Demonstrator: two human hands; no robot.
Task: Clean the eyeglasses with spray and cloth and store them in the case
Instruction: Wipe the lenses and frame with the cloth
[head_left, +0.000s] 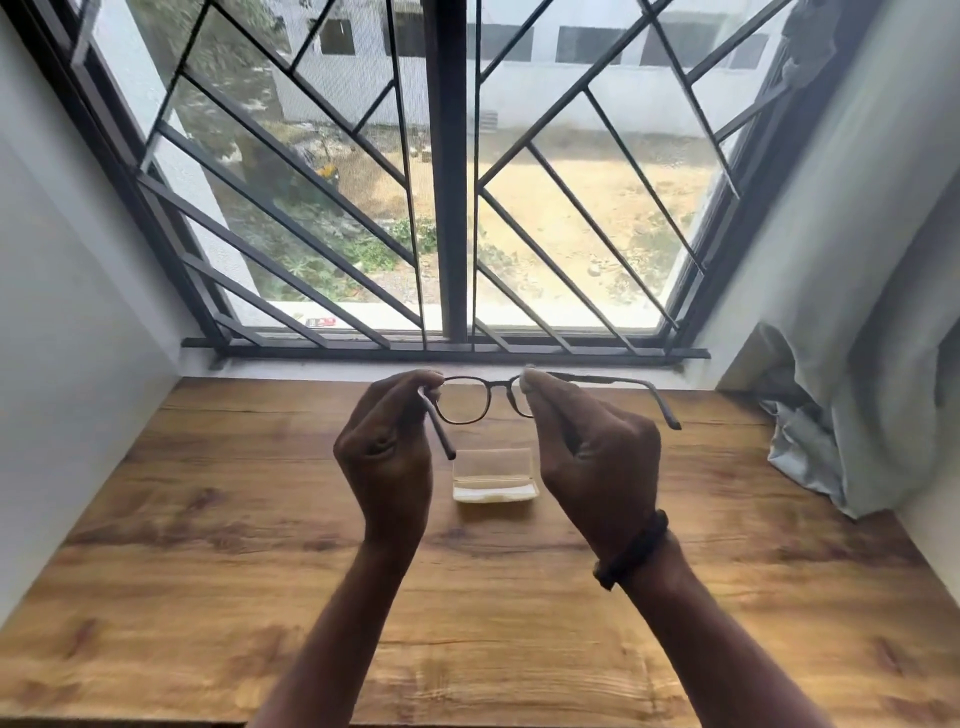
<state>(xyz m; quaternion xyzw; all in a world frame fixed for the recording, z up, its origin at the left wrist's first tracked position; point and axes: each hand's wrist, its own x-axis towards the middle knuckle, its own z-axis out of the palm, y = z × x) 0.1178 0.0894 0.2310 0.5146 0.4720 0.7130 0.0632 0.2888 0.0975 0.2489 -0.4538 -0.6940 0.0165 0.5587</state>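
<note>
I hold the dark-framed eyeglasses (470, 402) up above the wooden table (208, 545), lenses facing away from me. My left hand (387, 452) pinches the frame's left corner, and the left temple points down toward me. My right hand (587, 452) pinches the right corner, while the right temple sticks out to the right. Below the glasses, between my wrists, a clear open case (493, 475) with something white inside lies on the table. No spray bottle is in view.
A barred window (449, 182) rises just behind the table's far edge. A pale curtain (857, 405) bunches on the table's right side. White walls close in left and right. A black band circles my right wrist.
</note>
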